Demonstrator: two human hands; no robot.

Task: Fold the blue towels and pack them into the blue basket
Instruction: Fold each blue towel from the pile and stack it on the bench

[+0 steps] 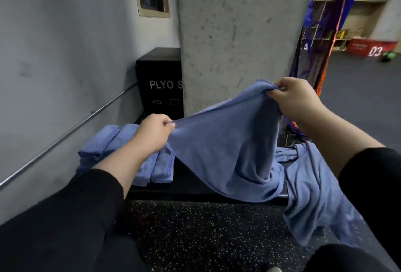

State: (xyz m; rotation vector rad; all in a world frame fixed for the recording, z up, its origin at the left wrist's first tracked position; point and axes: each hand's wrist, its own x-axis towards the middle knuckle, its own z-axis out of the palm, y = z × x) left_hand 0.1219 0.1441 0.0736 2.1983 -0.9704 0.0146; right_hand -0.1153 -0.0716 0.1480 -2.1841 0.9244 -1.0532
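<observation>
Head view of a towel being held up between two hands over a low black bench. The left hand is pinching one edge of a blue towel between curled fingers and thumb, while the right hand, raised higher and to the right, is gripping a bunched corner of the same towel with its fingers closed round the cloth. The towel is stretching taut along its upper edge between the two hands and is sagging below in loose folds, its lower part lying on the bench and draping over the front edge. Behind and below the left forearm, a row of folded blue towels is sitting on the left part of the bench, packed side by side and touching one another. To the right, an unfolded blue towel is lying crumpled on the bench end and hanging down toward the speckled dark floor. Both forearms are emerging from black sleeves. A black box lettered "PLYO" is standing against a grey concrete pillar behind the bench, and a metal rail is running along the grey wall at left. The blue basket cannot be made out in this view.
</observation>
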